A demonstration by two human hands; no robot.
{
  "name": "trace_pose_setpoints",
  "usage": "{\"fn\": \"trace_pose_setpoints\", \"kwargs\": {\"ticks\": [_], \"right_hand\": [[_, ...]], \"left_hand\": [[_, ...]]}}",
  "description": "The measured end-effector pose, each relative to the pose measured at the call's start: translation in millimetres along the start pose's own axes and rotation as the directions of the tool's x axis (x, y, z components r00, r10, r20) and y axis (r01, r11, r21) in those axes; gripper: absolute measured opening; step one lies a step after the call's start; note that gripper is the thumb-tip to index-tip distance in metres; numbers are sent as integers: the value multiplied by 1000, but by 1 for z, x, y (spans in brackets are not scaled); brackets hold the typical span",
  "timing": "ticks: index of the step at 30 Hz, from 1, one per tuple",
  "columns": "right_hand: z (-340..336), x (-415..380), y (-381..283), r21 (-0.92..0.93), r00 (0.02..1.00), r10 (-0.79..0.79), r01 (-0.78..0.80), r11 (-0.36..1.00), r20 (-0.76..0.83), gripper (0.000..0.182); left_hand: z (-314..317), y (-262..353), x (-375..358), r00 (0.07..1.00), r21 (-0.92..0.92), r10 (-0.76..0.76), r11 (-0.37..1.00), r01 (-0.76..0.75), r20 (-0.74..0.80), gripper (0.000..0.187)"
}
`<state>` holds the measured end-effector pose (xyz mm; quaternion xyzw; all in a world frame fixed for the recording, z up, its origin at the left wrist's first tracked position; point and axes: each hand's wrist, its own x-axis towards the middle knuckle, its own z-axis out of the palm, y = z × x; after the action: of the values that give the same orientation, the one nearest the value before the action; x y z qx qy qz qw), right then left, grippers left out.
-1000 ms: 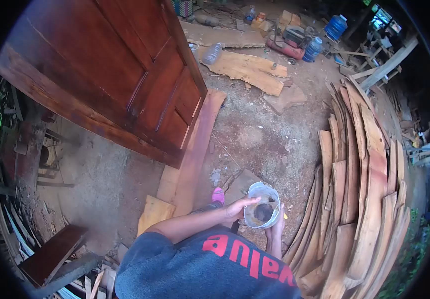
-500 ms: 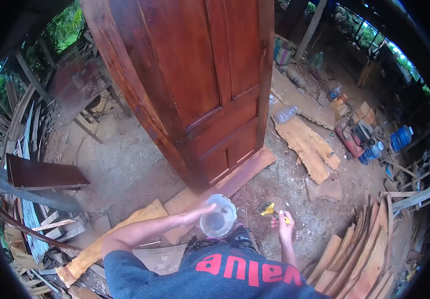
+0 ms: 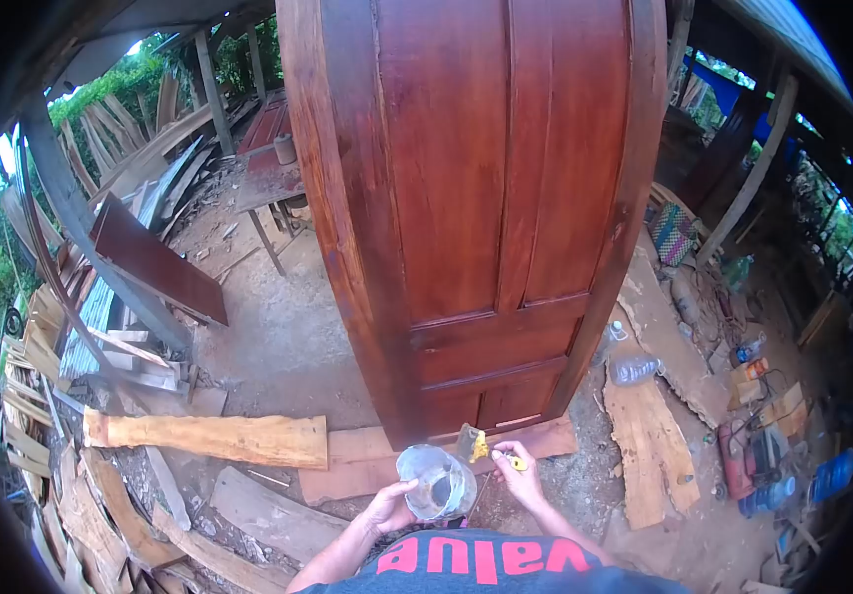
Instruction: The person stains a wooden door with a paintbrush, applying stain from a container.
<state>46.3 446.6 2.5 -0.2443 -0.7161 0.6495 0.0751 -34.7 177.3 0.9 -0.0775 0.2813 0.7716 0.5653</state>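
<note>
My left hand (image 3: 391, 507) grips the tub (image 3: 436, 483) by its wall; my right hand (image 3: 518, 477), just apart, clasps what looks like a yellow-handled brush (image 3: 481, 447). The red-brown door (image 3: 486, 247) rises at twelve o'clock, its lower edge near the brush. Bare floor (image 3: 298, 307) opens toward ten o'clock.

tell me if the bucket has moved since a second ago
Yes, leftward: the bucket was well right of the door and now shows just below its left part.
</note>
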Motion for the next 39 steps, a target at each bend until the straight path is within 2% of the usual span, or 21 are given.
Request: {"fn": "trace_pose_setpoints", "kwargs": {"ticks": [1,4,5,7,9,11,13,16,19,23,26,27,28,29,30,31,32,33,35,37,39], "right_hand": [[-6,11,4,-1,1000,7,-7,1000,24,21],[-13,48,-8,-258,967,1,67,964,256,28],[-12,66,-15,-254,966,-6,74,964,258,28],[-7,105,-33,-303,829,-220,415,858,514,32],[3,137,-91,-310,728,-203,504,806,655,33],[20,174,-133,-219,578,-374,709,670,726,30],[35,201,-187,-201,426,-514,878,435,744,29],[54,224,-284,-252,231,-700,965,75,676,28],[77,242,-363,-366,-25,-847,895,-256,530,29],[110,260,-411,-548,-255,-892,715,-434,373,33],[124,249,-359,-549,-92,-787,667,-504,610,20],[123,236,-324,-446,-74,-724,743,-499,686,18],[119,225,-282,-351,43,-565,821,-450,824,14],[111,212,-250,-201,89,-335,927,-317,938,14],[101,206,-212,-77,41,-336,993,-94,941,17],[95,211,-188,-127,132,-31,981,146,991,21],[95,211,-192,-261,202,238,932,252,950,16],[93,214,-204,-265,209,229,931,249,951,16],[85,229,-245,-295,292,101,955,18,951,17],[70,239,-323,-357,330,-199,927,-116,923,19],[54,233,-406,-530,377,-470,811,-248,798,20]], "left_hand": [[7,-7,4,999,-43,50,998,-50,11,77],[20,-18,3,987,-105,144,983,-152,-77,80],[22,-20,2,974,-133,190,969,-206,-123,81],[27,-23,-1,958,-107,248,959,-264,-144,86],[29,-26,-10,905,-117,376,908,-402,-198,87],[29,-26,-18,882,-87,414,893,-441,-224,86],[27,-26,-26,838,-79,469,859,-507,-279,82],[18,-19,-29,811,-70,498,838,-541,-306,78],[15,-10,-30,775,-49,531,813,-580,-343,76],[8,1,-27,741,-49,561,784,-618,-369,76],[6,4,-28,714,-23,587,766,-642,-382,77],[0,2,-29,717,-32,584,766,-642,-381,77],[-8,-1,-31,698,-23,600,752,-659,-391,77],[-15,-3,-32,679,-12,618,736,-677,-397,77],[-18,-3,-36,678,-18,622,731,-682,-393,77],[-18,-3,-42,680,-24,615,735,-678,-399,78],[-19,-3,-47,684,-24,607,741,-671,-404,78],[-20,-3,-50,686,-16,610,743,-669,-397,78],[-24,-5,-55,675,-14,597,745,-667,-433,79],[-32,-4,-57,699,6,578,773,-635,-421,80],[-31,-1,-57,701,5,575,775,-633,-422,81]]}}
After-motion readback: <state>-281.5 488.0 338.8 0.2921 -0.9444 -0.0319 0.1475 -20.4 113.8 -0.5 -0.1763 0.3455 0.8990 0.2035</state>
